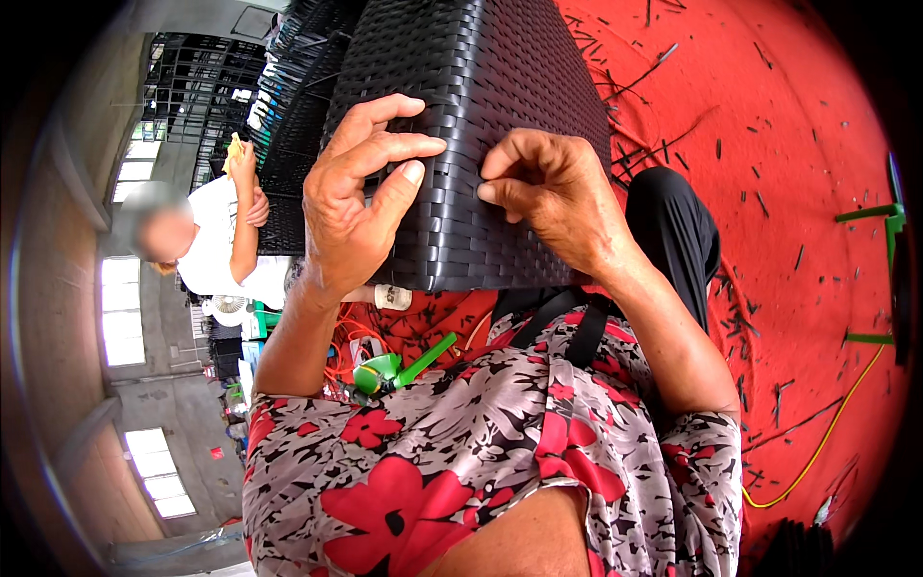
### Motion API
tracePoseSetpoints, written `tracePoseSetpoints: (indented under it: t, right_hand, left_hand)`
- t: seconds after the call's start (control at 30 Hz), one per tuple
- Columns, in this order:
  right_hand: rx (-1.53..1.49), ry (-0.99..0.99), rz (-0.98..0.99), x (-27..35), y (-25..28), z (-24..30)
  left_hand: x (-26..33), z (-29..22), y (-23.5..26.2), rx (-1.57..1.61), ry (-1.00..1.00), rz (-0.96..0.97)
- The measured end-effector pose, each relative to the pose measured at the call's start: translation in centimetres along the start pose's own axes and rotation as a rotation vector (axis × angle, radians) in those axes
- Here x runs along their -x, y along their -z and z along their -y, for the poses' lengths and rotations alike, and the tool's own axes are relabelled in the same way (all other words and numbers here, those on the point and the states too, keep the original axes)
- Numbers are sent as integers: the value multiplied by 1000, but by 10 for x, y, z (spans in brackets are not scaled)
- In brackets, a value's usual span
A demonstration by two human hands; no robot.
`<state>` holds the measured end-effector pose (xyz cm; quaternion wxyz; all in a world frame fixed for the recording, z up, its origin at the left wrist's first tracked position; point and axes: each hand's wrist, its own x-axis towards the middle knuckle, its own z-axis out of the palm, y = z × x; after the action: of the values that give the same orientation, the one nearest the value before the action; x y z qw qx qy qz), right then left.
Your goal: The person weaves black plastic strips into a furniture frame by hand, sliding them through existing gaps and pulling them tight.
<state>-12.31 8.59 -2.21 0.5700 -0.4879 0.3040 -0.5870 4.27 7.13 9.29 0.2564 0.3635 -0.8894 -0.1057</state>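
Red floor (812, 154) | one co-worker (216, 231) | one black woven block (529, 77) | left fingers (389, 149) spread | right fingers (502, 195) narrow, contents unclear

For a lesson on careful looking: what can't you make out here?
Head view:
Anything between the fingers of the right hand: hidden by them.
Black woven piece, far end: cut off by top edge.
Green thing, far right: cut off by rim.
Yellow thing in another person's hand: too small.

We see the black woven piece (524, 82) cut off at the upper frame edge | co-worker's head (159, 223) blurred | we cannot tell whether the right hand (562, 192) grips anything
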Motion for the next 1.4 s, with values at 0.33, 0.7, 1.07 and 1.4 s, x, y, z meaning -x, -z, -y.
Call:
tracePoseSetpoints:
  t: [0.33, 0.7, 1.07, 1.4]
  right_hand:
    - [-25, 7, 51, 4, 7, 0]
    - [302, 308, -71, -4, 4, -10]
    - [246, 213, 33, -5, 1, 10]
    - [899, 617, -185, 3, 6, 48]
  left_hand:
    - [2, -7, 2, -27, 2, 63]
    - [9, 7, -1, 288, 159, -21]
    - [5, -8, 1, -69, -60, -29]
    - [-9, -13, 9, 267, 41, -165]
